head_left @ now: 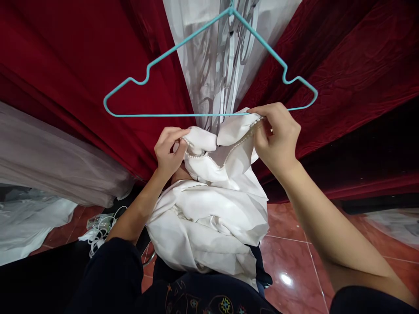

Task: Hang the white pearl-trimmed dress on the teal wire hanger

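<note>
A white dress (209, 205) with a beaded neckline lies bunched over my lap, its upper part lifted in front of me. My left hand (172, 148) pinches the beaded edge on the left side. With thumb and fingers, my right hand (276, 133) grips the beaded top edge on the right, held higher than the left. Just above the dress hangs a light blue hanger (191, 35); its bottom bar runs close by my right fingertips. Whether those fingers also touch the bar, I cannot tell.
Dark red curtains (81, 56) hang on both sides, with white fabric (196, 65) and metalwork between them. At lower left, a white cable (98, 237) lies on a black surface (42, 274). Pale cloth (49, 152) hangs at left. The floor is red tile (288, 253).
</note>
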